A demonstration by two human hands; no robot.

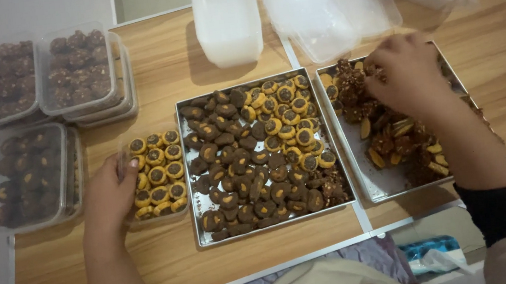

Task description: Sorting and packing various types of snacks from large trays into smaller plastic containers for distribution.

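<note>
Wooden worktop (183, 258) carries two metal trays side by side, and the middle tray (273, 222), heaped with dark brown and yellow-rimmed cookies, serves as the landmark. Just left of that tray sits a small clear tub (156, 174) already packed with rows of yellow-rimmed cookies; the left hand (109, 199) rests against its near left side, fingers curled around the wall, steadying it rather than lifting. Right of the middle tray lies the second tray (357, 168), holding a looser pile of nut-crusted brown cookies (392, 135). The right hand (407, 73) reaches into the far end of that pile with fingers bunched downward; whether it already pinches a cookie cannot be told, since the fingertips are hidden by the back of the hand. Farther left of the middle tray stand lidded tubs (76, 70) full of dark cookies, and beyond its far edge lie empty clear tubs and lids (226, 18). By my reading, the step in hand is picking cookies from the right tray while the small tub is held in place. The next move would call for a gentle pinch on one crumbly piece, a lift clear of the pile, and a carry across the middle tray without knocking its heap.
</note>
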